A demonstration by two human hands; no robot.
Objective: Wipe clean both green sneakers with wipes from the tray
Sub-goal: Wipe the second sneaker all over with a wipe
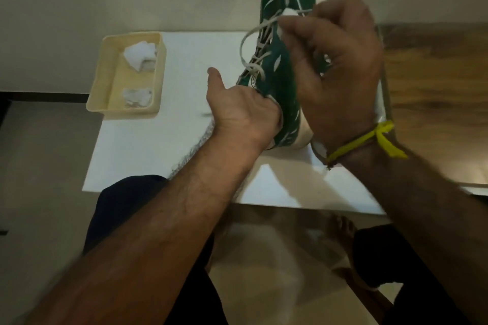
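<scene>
Head view: left hand (243, 111) inside sneaker (280, 66); right hand (340, 66) pinches wipe (289, 14).

- One green sneaker (284, 79) is in view, with white laces and a pale sole.
- Two hands: the left hand (243, 111) has its fingers inside the sneaker's opening, and the right hand (340, 60) pinches a wipe.
- One cream tray (101, 79) sits on the worktop.
- Two crumpled wipes lie in the tray: a far wipe (140, 57) and a near wipe (137, 97).
- One more small white wipe (289, 13) shows at the right hand's fingertips, making three wipes.
- One white worktop (148, 155).
- One yellow wrist band (369, 140).
</scene>
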